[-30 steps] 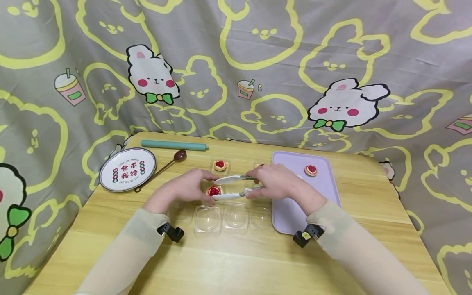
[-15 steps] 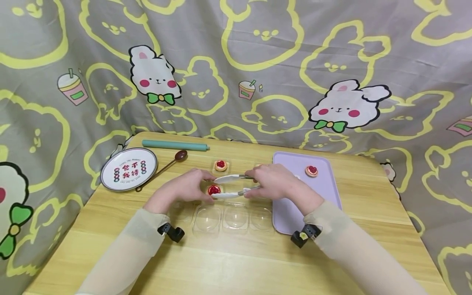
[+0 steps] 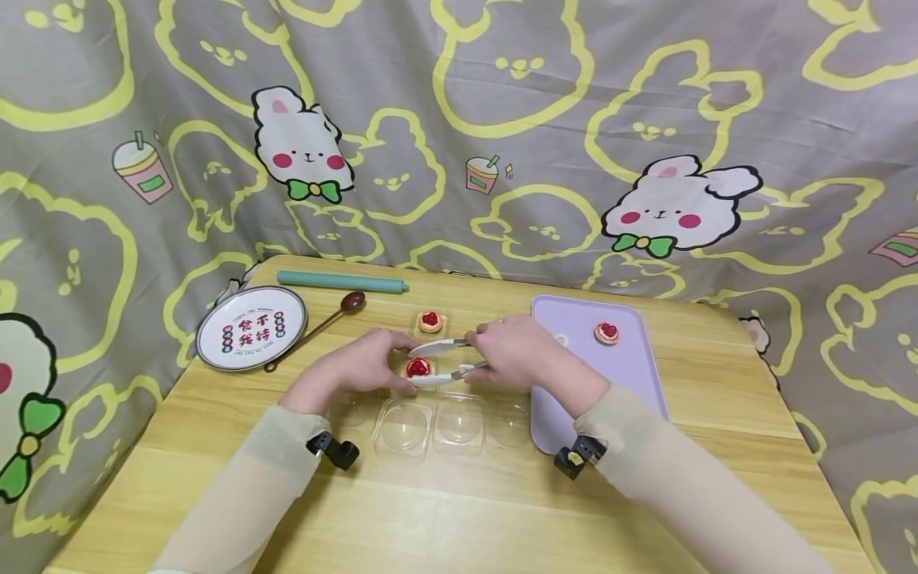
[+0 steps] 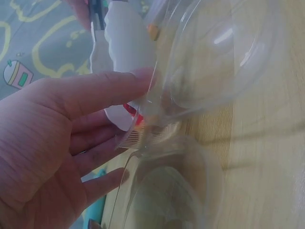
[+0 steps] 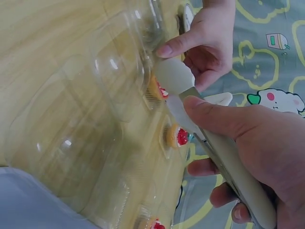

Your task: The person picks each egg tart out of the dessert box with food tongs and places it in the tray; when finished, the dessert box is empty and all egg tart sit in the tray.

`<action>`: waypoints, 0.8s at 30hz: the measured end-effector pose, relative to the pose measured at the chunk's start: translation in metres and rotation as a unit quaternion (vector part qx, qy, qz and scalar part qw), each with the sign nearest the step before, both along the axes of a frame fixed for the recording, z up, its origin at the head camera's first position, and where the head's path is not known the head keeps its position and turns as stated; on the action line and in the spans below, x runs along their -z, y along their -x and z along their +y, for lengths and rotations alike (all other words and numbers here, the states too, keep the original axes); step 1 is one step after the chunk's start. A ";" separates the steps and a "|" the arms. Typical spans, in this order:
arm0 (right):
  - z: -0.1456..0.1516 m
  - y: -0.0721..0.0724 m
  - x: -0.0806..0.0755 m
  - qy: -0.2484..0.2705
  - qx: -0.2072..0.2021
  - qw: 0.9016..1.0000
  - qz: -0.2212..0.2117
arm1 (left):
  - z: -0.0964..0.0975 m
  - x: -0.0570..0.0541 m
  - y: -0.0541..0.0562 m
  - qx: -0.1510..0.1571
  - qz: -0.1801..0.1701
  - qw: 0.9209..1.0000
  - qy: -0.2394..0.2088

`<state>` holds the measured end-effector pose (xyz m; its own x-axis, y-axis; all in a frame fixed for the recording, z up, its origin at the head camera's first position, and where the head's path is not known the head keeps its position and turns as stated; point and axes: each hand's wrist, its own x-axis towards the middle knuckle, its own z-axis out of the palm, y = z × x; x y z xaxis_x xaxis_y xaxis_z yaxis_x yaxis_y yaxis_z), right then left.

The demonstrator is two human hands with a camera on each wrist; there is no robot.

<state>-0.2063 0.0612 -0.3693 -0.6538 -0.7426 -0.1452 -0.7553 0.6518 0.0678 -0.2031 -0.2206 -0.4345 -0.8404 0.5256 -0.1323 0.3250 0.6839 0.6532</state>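
Observation:
My right hand grips a pair of tongs by the grey handle. The white tong tips stand apart, one on either side of a small tart with a red topping. This tart sits in a clear plastic box on the table. My left hand reaches round the box from the left, thumb on the near side and fingers on the far side. In the left wrist view, the thumb overlaps a white tong tip. The right wrist view shows another tart beyond the tongs.
Open clear lids line the table in front of the hands. Another boxed tart stands behind. At right, a lilac tray bears a tart. A plate, brown spoon and teal rolling pin lie at left.
My right hand has shifted a little to the left with the tongs, whose tips have come further around the tart. The left hand stays almost where it was.

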 end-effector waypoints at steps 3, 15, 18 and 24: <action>0.000 0.000 0.003 0.001 -0.009 1.000 0.017 | -0.001 -0.001 0.001 0.000 -0.004 1.000 0.001; 0.013 0.003 0.011 0.037 -0.032 0.999 0.015 | 0.000 0.001 0.001 -0.001 -0.007 1.000 0.000; 0.019 0.003 0.008 0.048 -0.040 0.998 0.015 | -0.001 0.002 0.001 -0.004 -0.012 1.000 -0.009; 0.034 0.003 -0.004 0.068 -0.032 0.997 0.005 | -0.003 0.003 -0.001 -0.009 -0.012 1.000 -0.020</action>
<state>-0.2088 0.0951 -0.3649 -0.6059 -0.7948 -0.0340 -0.7950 0.6065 -0.0101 -0.2021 -0.2233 -0.4374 -0.8469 0.5152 -0.1318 0.2958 0.6623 0.6883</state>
